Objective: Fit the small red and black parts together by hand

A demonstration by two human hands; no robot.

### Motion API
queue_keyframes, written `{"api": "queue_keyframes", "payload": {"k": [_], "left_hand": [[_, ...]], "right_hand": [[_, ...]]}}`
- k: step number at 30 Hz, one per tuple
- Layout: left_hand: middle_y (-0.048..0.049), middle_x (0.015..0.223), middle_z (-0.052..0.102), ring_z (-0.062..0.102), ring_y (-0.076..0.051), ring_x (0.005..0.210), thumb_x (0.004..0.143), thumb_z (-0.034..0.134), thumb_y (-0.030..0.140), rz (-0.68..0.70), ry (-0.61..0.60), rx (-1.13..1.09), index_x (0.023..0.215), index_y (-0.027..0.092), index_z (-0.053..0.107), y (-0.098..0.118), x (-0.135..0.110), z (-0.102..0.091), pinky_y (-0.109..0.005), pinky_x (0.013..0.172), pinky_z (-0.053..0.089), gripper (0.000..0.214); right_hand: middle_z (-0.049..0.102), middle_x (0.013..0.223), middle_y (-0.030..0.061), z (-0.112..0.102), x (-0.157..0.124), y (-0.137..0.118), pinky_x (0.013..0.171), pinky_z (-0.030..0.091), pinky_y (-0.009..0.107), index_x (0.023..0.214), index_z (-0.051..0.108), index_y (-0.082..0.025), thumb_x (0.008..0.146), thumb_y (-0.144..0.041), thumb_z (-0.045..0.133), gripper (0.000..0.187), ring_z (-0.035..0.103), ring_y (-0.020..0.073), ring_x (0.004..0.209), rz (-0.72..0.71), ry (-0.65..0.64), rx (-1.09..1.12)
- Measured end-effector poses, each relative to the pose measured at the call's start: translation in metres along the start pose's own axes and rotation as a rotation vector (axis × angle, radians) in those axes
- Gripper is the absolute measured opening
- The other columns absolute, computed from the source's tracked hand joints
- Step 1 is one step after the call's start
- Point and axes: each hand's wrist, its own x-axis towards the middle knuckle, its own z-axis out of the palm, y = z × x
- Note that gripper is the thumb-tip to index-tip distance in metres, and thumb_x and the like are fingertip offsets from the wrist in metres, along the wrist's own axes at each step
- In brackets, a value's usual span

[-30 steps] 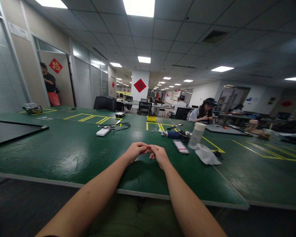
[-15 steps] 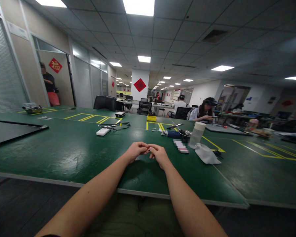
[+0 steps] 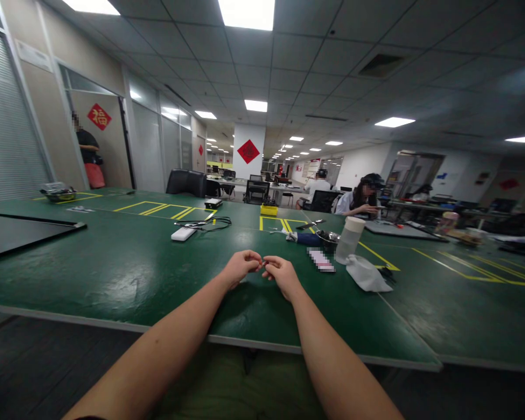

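Our left hand (image 3: 241, 270) and right hand (image 3: 283, 276) nearly meet, seemingly pinching a tiny piece (image 3: 263, 262) — fine handling, next calling for steadiness.

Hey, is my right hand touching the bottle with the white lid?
Apart: the head view shows green tabletop between the right hand and the bottle, which stands farther right.

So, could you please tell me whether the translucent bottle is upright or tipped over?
Upright: the bottle stands on the green table, its pale lid at the top.
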Motion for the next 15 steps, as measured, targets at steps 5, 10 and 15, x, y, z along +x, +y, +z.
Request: {"api": "queue_keyframes", "payload": {"k": [5,10,15], "left_hand": [[-0.0057,0.072,0.069,0.062,-0.011,0.064,0.063,0.060,0.007,-0.013,0.044,-0.004,0.076,0.010,0.066,0.0026,-0.0002,0.0015,-0.024,0.068,0.049,0.015],[-0.0042,0.067,0.068,0.062,-0.011,0.062,0.063,0.062,0.008,-0.027,0.074,-0.004,0.077,0.010,0.066,0.0016,0.0007,0.0007,-0.023,0.066,0.050,0.015],[-0.0056,0.070,0.069,0.062,-0.012,0.063,0.064,0.064,0.010,-0.024,0.051,0.002,0.081,0.009,0.067,-0.0003,0.0014,-0.0012,-0.024,0.067,0.050,0.018]], "right_hand": [[0.067,0.078,0.0058,0.0002,0.0023,0.0029,0.053,0.046,0.023,0.088,0.062,-0.013,0.064,-0.019,0.062,0.024,0.065,0.0160,0.064,0.031,0.008,0.112],[0.066,0.076,0.0037,-0.0001,0.0025,0.0062,0.057,0.047,0.024,0.086,0.063,-0.013,0.064,-0.019,0.066,0.023,0.061,0.0125,0.061,0.011,0.004,0.158],[0.067,0.078,0.0045,-0.0005,0.0015,0.0042,0.057,0.047,0.025,0.098,0.062,-0.014,0.064,-0.022,0.068,0.035,0.062,0.0136,0.062,0.040,0.019,0.178]]}}
